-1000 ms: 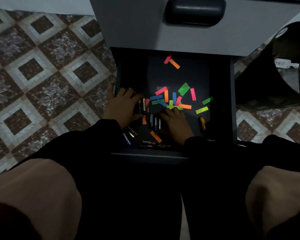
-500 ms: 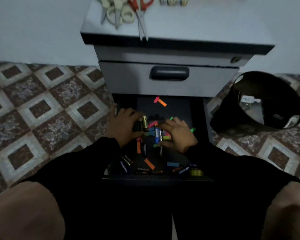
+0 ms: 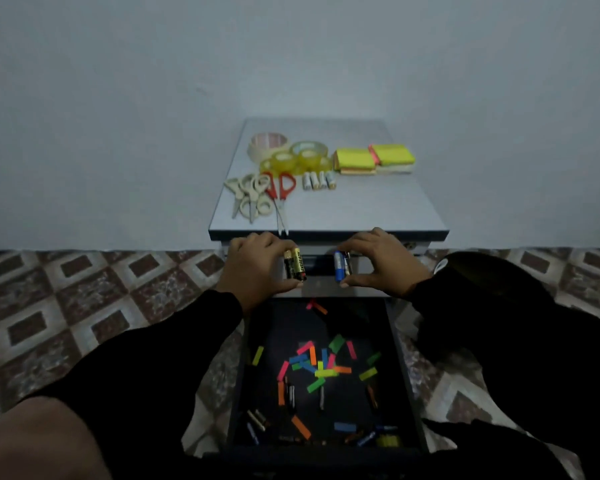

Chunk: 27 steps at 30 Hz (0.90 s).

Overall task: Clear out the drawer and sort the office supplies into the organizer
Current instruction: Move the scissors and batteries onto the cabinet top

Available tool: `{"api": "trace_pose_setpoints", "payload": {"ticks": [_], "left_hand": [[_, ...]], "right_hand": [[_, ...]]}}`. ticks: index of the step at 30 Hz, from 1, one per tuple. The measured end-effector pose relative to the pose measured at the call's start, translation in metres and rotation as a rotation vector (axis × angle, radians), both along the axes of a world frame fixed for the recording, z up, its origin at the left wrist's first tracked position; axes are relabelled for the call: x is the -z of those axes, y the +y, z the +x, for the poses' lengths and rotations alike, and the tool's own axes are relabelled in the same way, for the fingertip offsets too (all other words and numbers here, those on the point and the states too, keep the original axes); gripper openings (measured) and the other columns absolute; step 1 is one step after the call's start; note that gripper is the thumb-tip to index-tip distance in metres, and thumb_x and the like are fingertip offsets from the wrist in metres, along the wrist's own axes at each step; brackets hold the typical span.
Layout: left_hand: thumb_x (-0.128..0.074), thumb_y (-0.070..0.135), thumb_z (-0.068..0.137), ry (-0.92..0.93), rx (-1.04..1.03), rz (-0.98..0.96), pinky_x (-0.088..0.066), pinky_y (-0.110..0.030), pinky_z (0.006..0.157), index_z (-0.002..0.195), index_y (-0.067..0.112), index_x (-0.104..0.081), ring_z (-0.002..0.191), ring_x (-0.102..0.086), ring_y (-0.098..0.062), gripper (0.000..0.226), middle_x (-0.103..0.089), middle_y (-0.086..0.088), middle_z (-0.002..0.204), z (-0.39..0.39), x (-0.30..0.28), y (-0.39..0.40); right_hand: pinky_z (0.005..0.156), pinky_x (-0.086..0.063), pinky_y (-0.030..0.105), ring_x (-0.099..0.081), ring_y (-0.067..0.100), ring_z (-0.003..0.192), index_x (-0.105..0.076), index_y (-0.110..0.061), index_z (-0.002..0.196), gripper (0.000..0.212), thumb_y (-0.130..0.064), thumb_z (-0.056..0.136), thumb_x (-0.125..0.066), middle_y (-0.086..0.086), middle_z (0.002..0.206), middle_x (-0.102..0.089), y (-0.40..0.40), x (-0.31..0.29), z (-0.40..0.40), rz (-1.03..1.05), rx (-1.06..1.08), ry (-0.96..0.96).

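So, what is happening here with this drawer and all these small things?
A person is emptying the open bottom drawer of a small cabinet. The left hand holds black and gold batteries, and the right hand holds blue and silver batteries, both raised in front of the cabinet top. On that top lie scissors, tape rolls, four batteries and sticky note pads. Coloured paper strips and more loose batteries remain in the drawer.

Scissors (image 3: 257, 195) left of batteries (image 3: 319, 181) on cabinet top (image 3: 378, 209)
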<state>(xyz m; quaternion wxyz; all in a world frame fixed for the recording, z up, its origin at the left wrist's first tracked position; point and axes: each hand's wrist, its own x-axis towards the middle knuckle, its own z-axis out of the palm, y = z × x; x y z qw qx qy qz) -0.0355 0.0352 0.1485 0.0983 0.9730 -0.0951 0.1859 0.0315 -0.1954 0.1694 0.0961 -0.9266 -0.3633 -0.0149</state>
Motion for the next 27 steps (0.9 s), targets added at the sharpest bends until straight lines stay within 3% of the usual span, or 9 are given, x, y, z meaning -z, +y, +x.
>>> {"api": "trace_pose_setpoints", "payload": {"ticks": [3, 9, 13, 16, 18, 22, 27], "left_hand": [[-0.052, 0.068, 0.062, 0.009, -0.008, -0.048, -0.016, -0.026, 0.073, 0.115, 0.026, -0.062, 0.096, -0.053, -0.021, 0.068, -0.059, 0.002, 0.1, 0.012, -0.023, 0.001], [-0.07, 0.054, 0.074, 0.094, -0.006, -0.052, -0.025, -0.029, 0.083, 0.127, 0.027, -0.053, 0.109, -0.047, -0.02, 0.062, -0.054, 0.002, 0.113, 0.042, -0.054, 0.002], [-0.068, 0.064, 0.067, 0.06, -0.007, -0.113, -0.034, -0.032, 0.084, 0.122, 0.025, -0.057, 0.104, -0.051, -0.021, 0.068, -0.057, 0.0, 0.109, 0.059, -0.056, 0.01], [-0.046, 0.076, 0.057, 0.034, 0.015, -0.158, -0.041, -0.035, 0.081, 0.117, 0.024, -0.061, 0.096, -0.053, -0.02, 0.081, -0.059, 0.0, 0.104, 0.07, -0.053, 0.018], [-0.044, 0.074, 0.057, 0.01, 0.025, -0.169, -0.042, -0.037, 0.081, 0.115, 0.022, -0.063, 0.094, -0.054, -0.021, 0.08, -0.06, -0.002, 0.101, 0.076, -0.049, 0.022], [-0.053, 0.067, 0.06, -0.056, 0.054, -0.142, -0.049, -0.043, 0.074, 0.107, 0.014, -0.067, 0.083, -0.06, -0.027, 0.072, -0.065, -0.006, 0.092, 0.086, -0.042, 0.029], [-0.059, 0.064, 0.06, -0.079, 0.075, -0.1, -0.051, -0.035, 0.064, 0.102, 0.012, -0.069, 0.074, -0.063, -0.027, 0.068, -0.067, -0.006, 0.086, 0.092, -0.036, 0.039]], "right_hand": [[0.085, -0.034, 0.03, -0.044, 0.022, 0.103, -0.053, -0.022, 0.128, 0.061, -0.046, 0.075, -0.071, 0.001, 0.121, -0.056, -0.001, -0.025, 0.017, 0.015, 0.009, 0.0], [0.081, -0.03, 0.026, -0.044, 0.019, 0.104, -0.055, -0.025, 0.125, 0.056, -0.044, 0.075, -0.072, -0.002, 0.12, -0.057, 0.005, -0.056, 0.062, -0.012, 0.034, 0.005], [0.087, -0.036, 0.032, -0.046, 0.023, 0.105, -0.058, -0.023, 0.123, 0.053, -0.042, 0.075, -0.073, 0.0, 0.121, -0.059, 0.014, -0.067, 0.096, -0.015, 0.053, -0.013], [0.099, -0.032, 0.038, -0.047, 0.025, 0.106, -0.059, -0.023, 0.121, 0.051, -0.044, 0.076, -0.071, 0.001, 0.119, -0.06, 0.024, -0.066, 0.122, -0.045, 0.072, -0.024], [0.104, -0.028, 0.04, -0.046, 0.025, 0.11, -0.059, -0.025, 0.12, 0.051, -0.046, 0.075, -0.071, 0.0, 0.12, -0.059, 0.034, -0.065, 0.137, -0.052, 0.08, -0.02], [0.093, -0.035, 0.036, -0.043, 0.026, 0.113, -0.057, -0.022, 0.124, 0.051, -0.041, 0.078, -0.07, 0.002, 0.123, -0.058, 0.06, -0.065, 0.157, -0.056, 0.077, -0.023], [0.091, -0.032, 0.033, -0.04, 0.025, 0.116, -0.055, -0.022, 0.127, 0.053, -0.041, 0.079, -0.068, 0.0, 0.127, -0.056, 0.094, -0.061, 0.172, -0.067, 0.042, -0.014]]}}
